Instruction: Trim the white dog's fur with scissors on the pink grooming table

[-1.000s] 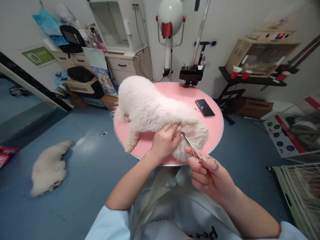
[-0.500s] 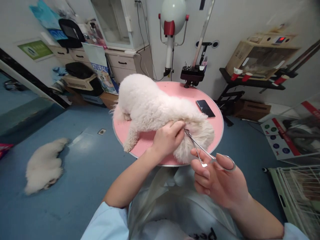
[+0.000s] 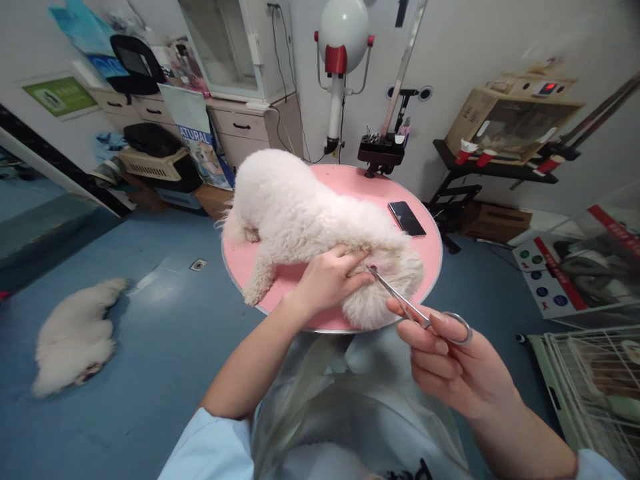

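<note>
White dog (image 3: 295,207), touched by spread left hand (image 3: 326,280); reached from four o'clock with ring-handled forceps (image 3: 399,297), since drawn closed, pinched in right hand (image 3: 453,363); likely now gripping.

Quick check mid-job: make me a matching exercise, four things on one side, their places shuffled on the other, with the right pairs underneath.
Things
1. Phone
2. Left hand
3. Metal tool
4. Other dog

Places
A. Held in the right hand
B. Lying on the blue floor
C. Flat on the pink table
D. Touching the fur of the near dog

Pairs: 1-C, 2-D, 3-A, 4-B
</note>
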### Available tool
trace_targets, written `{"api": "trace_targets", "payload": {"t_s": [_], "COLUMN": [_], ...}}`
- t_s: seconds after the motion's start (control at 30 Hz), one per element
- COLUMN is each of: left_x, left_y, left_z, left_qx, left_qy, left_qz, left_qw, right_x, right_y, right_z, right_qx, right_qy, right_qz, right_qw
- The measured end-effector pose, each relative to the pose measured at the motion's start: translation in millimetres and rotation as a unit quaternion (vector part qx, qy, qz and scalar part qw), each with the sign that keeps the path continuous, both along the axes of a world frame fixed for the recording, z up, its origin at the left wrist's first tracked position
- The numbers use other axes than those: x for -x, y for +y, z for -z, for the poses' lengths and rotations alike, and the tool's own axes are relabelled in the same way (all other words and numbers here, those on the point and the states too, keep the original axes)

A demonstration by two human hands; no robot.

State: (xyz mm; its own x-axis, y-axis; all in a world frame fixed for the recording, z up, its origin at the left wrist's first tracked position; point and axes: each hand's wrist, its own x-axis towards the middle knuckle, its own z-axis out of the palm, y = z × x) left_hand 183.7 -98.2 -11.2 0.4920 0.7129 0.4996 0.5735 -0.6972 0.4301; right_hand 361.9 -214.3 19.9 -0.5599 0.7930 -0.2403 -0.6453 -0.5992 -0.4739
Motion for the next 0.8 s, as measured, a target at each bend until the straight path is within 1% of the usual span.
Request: {"api": "trace_targets", "payload": {"t_s": [0.13,0.33,0.47,0.63,0.7,0.8], "left_x": [1,2,-2,-6,-7,-9], "left_y": [1,-1,-3,-3,-4,-4], "left_z": [0.1,0.4,0.8,-0.1,-1.4,-3.6], "left_qx": [0.006,0.013,-0.002,0.000,0.003,0.003], "left_qy": [-0.004,-0.035,-0.042,-0.045,-0.048,-0.048], "left_qz": [0.004,0.009,-0.005,-0.026,-0.032,-0.042], "left_qw": [1.000,0.999,0.999,0.999,0.998,0.998], "right_x": [-3,6,10,12,12,12], "right_y": [-1,7,9,-2,-6,-7], "right_z": [-3.0,-5.4,-4.5,-5.0,-5.9,-7.3], "right_qx": [0.009,0.030,0.006,-0.026,-0.029,-0.019], "right_qy": [0.006,-0.026,-0.036,-0.078,-0.085,-0.086], "right_qz": [-0.012,-0.028,-0.016,0.025,0.033,0.024], "right_qw": [1.000,0.999,0.999,0.996,0.995,0.996]}}
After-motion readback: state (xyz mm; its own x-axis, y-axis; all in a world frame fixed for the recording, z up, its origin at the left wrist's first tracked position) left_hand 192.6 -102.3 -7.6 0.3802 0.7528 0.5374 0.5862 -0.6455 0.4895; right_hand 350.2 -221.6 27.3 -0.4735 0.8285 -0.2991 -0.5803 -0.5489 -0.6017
